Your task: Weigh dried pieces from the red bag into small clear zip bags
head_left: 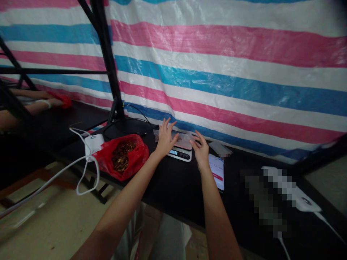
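Note:
A small white digital scale (pixel 187 156) with a lit display lies on the black table in front of me. Over its left side is my left hand (pixel 165 139), fingers spread, with nothing visibly gripped. My right hand (pixel 200 147) is at the scale's right edge, thumb and fingers pinching a clear plastic bag (pixel 189 137). That bag lies over the scale's pan, and its contents are hard to make out. Left of the scale sits an open red plastic bag (pixel 141 150) full of small brown dried pieces (pixel 120 160).
A phone (pixel 217 171) with a lit screen lies right of my right hand, below another clear bag (pixel 221 148). White devices with cables stand at left (pixel 93 142) and right (pixel 306 200). A black metal frame (pixel 107 54) rises at left; beyond it, another person's arms (pixel 38 104) hold something red.

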`<action>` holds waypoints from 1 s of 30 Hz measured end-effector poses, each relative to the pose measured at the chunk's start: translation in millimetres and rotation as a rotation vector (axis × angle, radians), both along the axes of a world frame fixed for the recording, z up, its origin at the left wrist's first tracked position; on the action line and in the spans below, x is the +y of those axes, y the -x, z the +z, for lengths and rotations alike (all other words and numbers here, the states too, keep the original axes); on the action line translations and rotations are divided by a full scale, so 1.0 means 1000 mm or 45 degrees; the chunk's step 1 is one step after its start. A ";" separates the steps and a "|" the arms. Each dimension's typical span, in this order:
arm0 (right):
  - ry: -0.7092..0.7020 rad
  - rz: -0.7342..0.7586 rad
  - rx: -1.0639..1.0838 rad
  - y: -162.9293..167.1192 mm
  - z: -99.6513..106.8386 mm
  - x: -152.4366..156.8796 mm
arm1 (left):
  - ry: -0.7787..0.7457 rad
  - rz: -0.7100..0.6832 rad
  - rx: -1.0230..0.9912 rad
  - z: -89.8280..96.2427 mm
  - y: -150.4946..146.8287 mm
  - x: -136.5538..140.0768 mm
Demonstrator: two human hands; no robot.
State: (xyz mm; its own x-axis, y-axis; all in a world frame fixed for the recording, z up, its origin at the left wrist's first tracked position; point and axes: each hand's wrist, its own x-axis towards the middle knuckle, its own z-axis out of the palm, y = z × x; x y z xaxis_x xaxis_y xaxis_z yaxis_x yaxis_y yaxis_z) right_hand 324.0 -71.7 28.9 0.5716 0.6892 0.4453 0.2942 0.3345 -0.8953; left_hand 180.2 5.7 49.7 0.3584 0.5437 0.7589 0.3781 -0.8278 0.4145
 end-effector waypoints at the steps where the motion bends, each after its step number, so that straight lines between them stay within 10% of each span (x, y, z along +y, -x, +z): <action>1: 0.058 0.015 -0.032 0.001 -0.001 -0.001 | -0.005 0.036 0.023 0.001 0.015 -0.012; 8: 0.269 0.103 -0.392 0.022 -0.008 -0.001 | 0.085 0.506 -0.103 -0.025 0.149 -0.083; 14: 0.227 0.344 -0.755 0.067 -0.007 0.006 | 0.150 0.746 0.043 -0.044 0.233 -0.069; 23: 0.150 0.711 -1.201 0.167 0.020 0.056 | 0.382 0.582 0.140 -0.024 0.239 -0.006; 30: 0.275 0.680 -1.664 0.181 0.013 0.098 | 0.388 0.751 0.270 -0.038 0.244 -0.042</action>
